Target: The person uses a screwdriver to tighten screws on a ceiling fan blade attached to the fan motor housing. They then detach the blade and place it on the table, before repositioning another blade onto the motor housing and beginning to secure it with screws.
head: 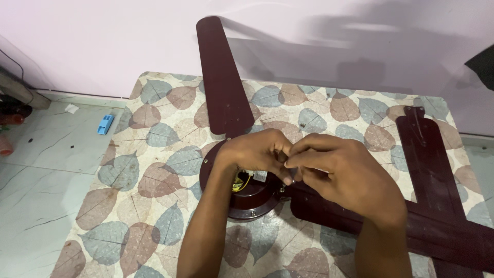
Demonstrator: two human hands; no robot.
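A dark maroon ceiling fan motor housing [247, 203] lies on a table covered with a leaf-patterned cloth [154, 180] in blue, brown and cream. One fan blade [221, 77] extends from the housing toward the pale wall; a second blade [370, 216] runs off to the right, partly under the right forearm. A separate blade [427, 154] with its bracket lies loose on the cloth at the right side.

Both hands meet directly above the housing. The left hand [254, 152] is curled, fingers bent inward toward the right hand. The right hand [339, 175] has fingertips pinched together against the left; what they pinch is too small to identify. Yellow wires [241, 181] and a white label show inside the housing just below the left hand.

A small screw [302, 124] rests on the cloth beyond the hands. A blue object [105, 124] lies on the marble floor to the left
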